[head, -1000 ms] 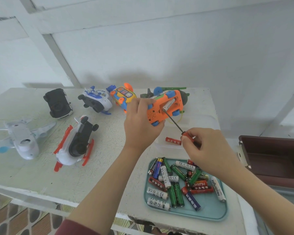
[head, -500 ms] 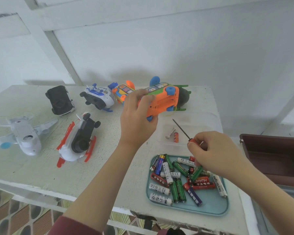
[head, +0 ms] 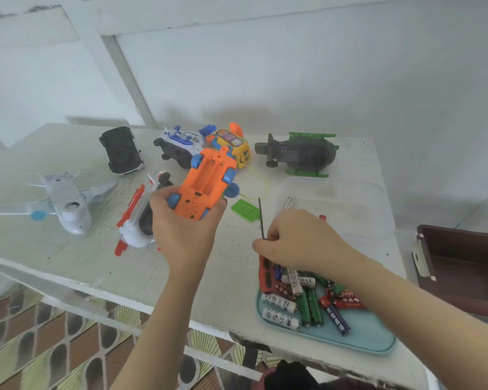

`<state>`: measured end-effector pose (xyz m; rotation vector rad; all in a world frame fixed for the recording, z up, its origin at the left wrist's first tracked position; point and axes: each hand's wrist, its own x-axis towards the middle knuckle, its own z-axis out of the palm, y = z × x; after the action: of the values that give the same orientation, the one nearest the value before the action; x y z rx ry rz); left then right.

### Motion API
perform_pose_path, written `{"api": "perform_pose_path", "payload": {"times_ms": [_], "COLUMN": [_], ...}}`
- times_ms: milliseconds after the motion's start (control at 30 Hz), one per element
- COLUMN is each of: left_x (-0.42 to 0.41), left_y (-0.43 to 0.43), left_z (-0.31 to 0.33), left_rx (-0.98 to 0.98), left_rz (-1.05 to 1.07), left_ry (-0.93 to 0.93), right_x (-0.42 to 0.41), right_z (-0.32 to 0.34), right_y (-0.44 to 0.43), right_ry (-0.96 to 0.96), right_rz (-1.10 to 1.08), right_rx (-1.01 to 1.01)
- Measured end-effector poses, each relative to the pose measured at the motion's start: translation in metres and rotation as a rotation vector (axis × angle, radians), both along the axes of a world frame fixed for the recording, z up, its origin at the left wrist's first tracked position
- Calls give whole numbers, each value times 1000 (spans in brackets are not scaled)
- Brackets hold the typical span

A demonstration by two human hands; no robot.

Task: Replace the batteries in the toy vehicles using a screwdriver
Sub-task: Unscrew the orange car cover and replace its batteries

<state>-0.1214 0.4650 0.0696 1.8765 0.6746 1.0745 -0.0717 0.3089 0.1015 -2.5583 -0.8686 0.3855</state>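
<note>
Orange plastic toy car (head: 206, 187), underside up mid-frame with its battery bay open, sits gripped in the curled left hand (head: 181, 232), while the right hand (head: 302, 243) clasps a thin dark screwdriver (head: 261, 218).

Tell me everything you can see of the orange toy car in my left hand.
The orange toy car looks like hard plastic, with blue wheels. It is turned underside up, its long battery bay open, uncovered and seemingly empty. Small speaker holes dot the near end. It is held tilted above the table. Only the left hand touches it, fingers curled round the near end.
</note>
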Motion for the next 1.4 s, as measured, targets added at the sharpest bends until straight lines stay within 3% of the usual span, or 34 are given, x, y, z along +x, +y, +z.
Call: {"api": "perform_pose_path", "payload": {"times_ms": [267,500,700,967,1233,1400], "left_x": [-31,-41,-47,-48,-54,-52], "left_y": [1,-3,-2,9,6,6], "left_z": [-36,-50,-53,-53,-45,-46], "left_rx": [-74,-46,-73,-100,-83,-32], "left_rz": [43,6,-47,-132,-318,-343], "left_ry": [78,112,73,115,45,45], "right_x": [3,-11,-20,-22,5,25], "right_z": [-21,-6,-14,-19,-1,0], "right_y": [34,2,-8,-9,27,66], "right_ry": [-15,-245,-201,-170,-7,-18], "right_rz": [-23,14,29,39,33,15], "right_rx": [-83,-171,-232,-57,423,564]}}
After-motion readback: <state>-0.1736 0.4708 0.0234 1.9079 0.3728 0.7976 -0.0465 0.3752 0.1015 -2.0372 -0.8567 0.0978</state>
